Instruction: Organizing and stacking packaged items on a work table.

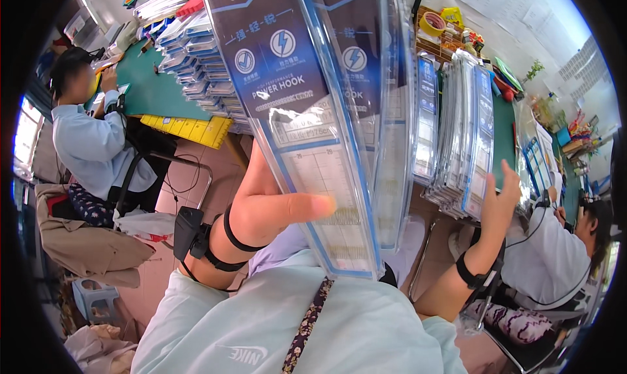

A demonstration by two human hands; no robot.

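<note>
Close in front of me, my left hand [284, 211] grips several long, flat fishing-hook packs [320, 152] in clear plastic with blue and white cards. The thumb presses flat on the front pack, while the other fingers are hidden behind it. The held packs are fanned slightly apart and tilted, their lower ends hanging over my lap. My right hand [498, 194] is raised with fingers apart and holds nothing. It is beside a thick row of similar packs [460, 139] on the green table; whether it touches them I cannot tell.
Another tall pile of packs [202, 67] stands on the green table [153, 86] at left, near a yellow ruler-marked strip [186, 127]. A tape roll [432, 24] lies at the back. People sit at left [98, 139] and right [548, 250]. A blue stool [95, 295] is on the floor.
</note>
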